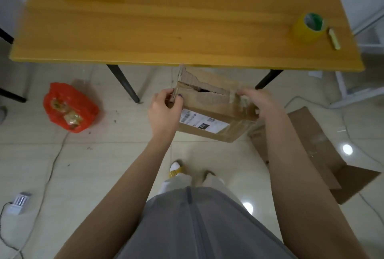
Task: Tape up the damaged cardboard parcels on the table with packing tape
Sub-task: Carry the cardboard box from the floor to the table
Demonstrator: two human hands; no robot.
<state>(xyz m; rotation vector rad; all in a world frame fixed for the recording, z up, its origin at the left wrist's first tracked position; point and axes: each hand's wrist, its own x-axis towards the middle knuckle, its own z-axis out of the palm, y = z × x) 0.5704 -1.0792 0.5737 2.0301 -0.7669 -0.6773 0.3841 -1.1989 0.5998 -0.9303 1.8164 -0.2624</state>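
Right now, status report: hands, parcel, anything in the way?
Left hand, right hand grip torn brown cardboard parcel, above floor. Yellow tape roll untouched on orange wooden table. Nothing blocking.

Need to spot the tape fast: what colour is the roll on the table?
The roll is yellow with a green core; the head view shows it best.

Grey top (197, 227) with a centre zip, pale trousers (176, 183), a yellow-and-white shoe (176, 170), forearms bare, a dark-painted nail on the left grip (164, 109)

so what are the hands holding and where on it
The torn cardboard box: the left hand pinches its upper left corner, the right hand grips its upper right corner.
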